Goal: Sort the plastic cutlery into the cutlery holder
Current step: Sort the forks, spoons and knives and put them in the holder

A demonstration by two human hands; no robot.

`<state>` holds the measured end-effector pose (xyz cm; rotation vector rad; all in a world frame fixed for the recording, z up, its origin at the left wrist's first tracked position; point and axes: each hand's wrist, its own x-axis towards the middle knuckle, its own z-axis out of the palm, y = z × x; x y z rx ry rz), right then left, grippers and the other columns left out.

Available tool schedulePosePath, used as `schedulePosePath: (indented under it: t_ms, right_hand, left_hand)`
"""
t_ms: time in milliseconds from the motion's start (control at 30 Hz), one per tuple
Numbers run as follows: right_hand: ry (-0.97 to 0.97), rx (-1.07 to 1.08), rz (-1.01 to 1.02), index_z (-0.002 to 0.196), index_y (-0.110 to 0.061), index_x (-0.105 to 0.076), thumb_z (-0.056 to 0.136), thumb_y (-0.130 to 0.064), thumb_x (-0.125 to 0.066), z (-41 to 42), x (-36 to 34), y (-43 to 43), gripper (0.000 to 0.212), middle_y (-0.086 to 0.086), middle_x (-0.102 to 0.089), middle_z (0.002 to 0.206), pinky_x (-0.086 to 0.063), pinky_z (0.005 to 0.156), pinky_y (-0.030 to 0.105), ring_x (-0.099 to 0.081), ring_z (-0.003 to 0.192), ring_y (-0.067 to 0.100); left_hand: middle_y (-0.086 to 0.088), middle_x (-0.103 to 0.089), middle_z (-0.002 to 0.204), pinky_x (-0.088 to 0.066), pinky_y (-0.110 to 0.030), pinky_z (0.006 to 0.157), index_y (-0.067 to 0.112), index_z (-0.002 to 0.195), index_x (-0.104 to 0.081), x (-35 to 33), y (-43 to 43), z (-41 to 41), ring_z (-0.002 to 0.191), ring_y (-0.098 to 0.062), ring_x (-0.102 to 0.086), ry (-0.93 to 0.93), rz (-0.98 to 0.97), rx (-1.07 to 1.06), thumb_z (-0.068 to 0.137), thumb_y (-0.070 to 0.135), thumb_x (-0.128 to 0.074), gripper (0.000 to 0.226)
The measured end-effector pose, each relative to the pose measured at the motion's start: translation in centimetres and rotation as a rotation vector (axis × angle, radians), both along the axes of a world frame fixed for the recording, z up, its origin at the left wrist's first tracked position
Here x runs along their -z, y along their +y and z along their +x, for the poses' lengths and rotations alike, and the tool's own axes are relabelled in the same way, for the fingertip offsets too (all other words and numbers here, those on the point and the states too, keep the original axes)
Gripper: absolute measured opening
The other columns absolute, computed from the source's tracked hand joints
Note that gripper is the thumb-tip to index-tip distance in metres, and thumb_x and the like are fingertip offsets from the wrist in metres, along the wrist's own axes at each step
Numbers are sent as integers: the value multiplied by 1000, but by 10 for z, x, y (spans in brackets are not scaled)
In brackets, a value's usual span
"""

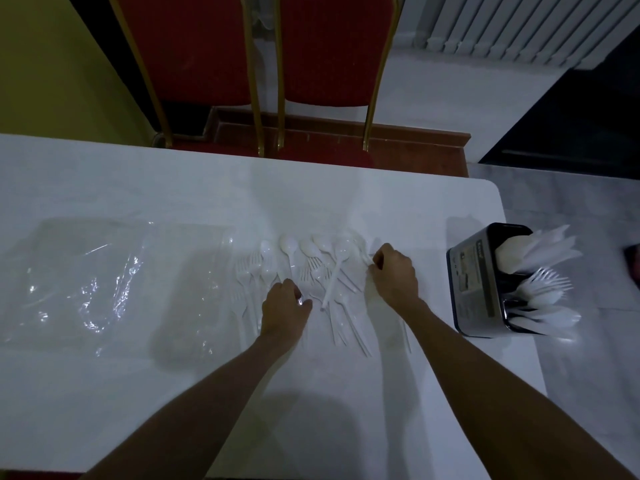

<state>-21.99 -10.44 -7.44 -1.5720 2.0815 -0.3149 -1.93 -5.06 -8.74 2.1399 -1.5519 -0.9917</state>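
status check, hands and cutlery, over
Left hand and right hand down on loose white plastic cutlery pile, grips unclear. Black cutlery holder part-filled at right table edge. Clear plastic bags left, not obstructing.

Loose cutlery (311,271) spread mid-table (433,209), spoon bowls toward the far edge, handles toward the near edge. Left of it, flat plastic bags (104,278). Right, by the table's right edge, the cutlery holder (474,282), with cutlery standing in its compartments. Beyond the far edge, two chairs (263,64). Both hands on the pile: left hand (282,310) at the near middle, right hand (394,275) at its right side.
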Motion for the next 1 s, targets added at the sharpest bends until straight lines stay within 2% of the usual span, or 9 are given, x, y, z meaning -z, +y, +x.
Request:
schedulePosePath:
  t_ms: [133, 367, 500, 567, 633, 767, 833, 900, 1000]
  right_hand:
    - [46, 44, -78, 92, -9, -53, 86, -8, -61, -10, -6, -6, 10, 8, -58, 93, -49, 65, 33, -57, 80, 24]
    - [128, -59, 8, 108, -4, -48, 88, 2, -52, -9, 1, -6, 22, 15, -59, 98, -45, 63, 35, -57, 85, 29]
    - [165, -87, -4, 95, 0, -58, 88, 4, -48, -6, 4, -5, 13, 18, -57, 98, -45, 65, 36, -57, 91, 34]
    - [118, -47, -58, 85, -2, -59, 91, -1, -51, -6, 1, -7, 10, 17, -56, 93, -44, 64, 35, -57, 85, 33]
    - [8, 25, -131, 77, -6, -53, 93, -7, -55, -6, -6, -10, 16, 13, -56, 82, -42, 63, 33, -55, 76, 29]
    - [-125, 77, -252, 78, -7, -56, 94, -21, -59, 8, -24, -8, 21, 8, -60, 70, -44, 60, 30, -56, 67, 24]
    - [-163, 31, -205, 75, -9, -55, 91, -24, -62, 23, -28, -2, 24, 8, -60, 67, -45, 60, 31, -58, 62, 23]
    - [-235, -80, -43, 69, -9, -53, 88, -26, -66, 41, -24, 7, 29, 9, -60, 65, -52, 61, 35, -64, 59, 22]
    - [-258, -234, 135, 58, -10, -46, 86, -20, -68, 58, -16, 23, 37, 10, -51, 59, -58, 63, 45, -60, 55, 23]
  left_hand:
    - [-7, -61, 86, -34, -19, 59, 6, 87, -60, -1, -1, 3, 76, -18, -56, 11, -15, -25, 79, 15, -69, 15]
    - [-6, -55, 86, -43, -27, 66, 9, 83, -53, 0, 5, 5, 75, -22, -56, -14, -19, 17, 76, 16, -67, 17]
    - [-6, -57, 85, -40, -25, 63, 7, 84, -56, -1, 3, 7, 74, -21, -57, 4, 12, -42, 75, 16, -68, 18]
    - [-5, -59, 83, -36, -19, 56, 7, 84, -56, -3, 3, 10, 74, -19, -57, 18, 16, -72, 76, 17, -69, 18]
    - [-3, -59, 78, -35, -17, 53, 8, 82, -56, -7, 4, 14, 68, -15, -55, 40, 1, -111, 78, 16, -68, 15]
    - [-1, -60, 67, -48, -32, 62, 8, 83, -53, -11, 4, 19, 66, -24, -61, 121, -44, -210, 81, 12, -62, 10]
    - [2, -58, 66, -46, -30, 63, 9, 85, -53, -13, 5, 21, 68, -24, -60, 127, -43, -242, 83, 13, -61, 9]
    - [-1, -61, 70, -44, -29, 64, 10, 86, -53, -16, 7, 22, 70, -24, -60, 131, -37, -260, 83, 14, -60, 9]
    - [-6, -66, 78, -49, -33, 69, 12, 87, -54, -16, 8, 26, 74, -26, -63, 123, -28, -261, 82, 16, -62, 10]
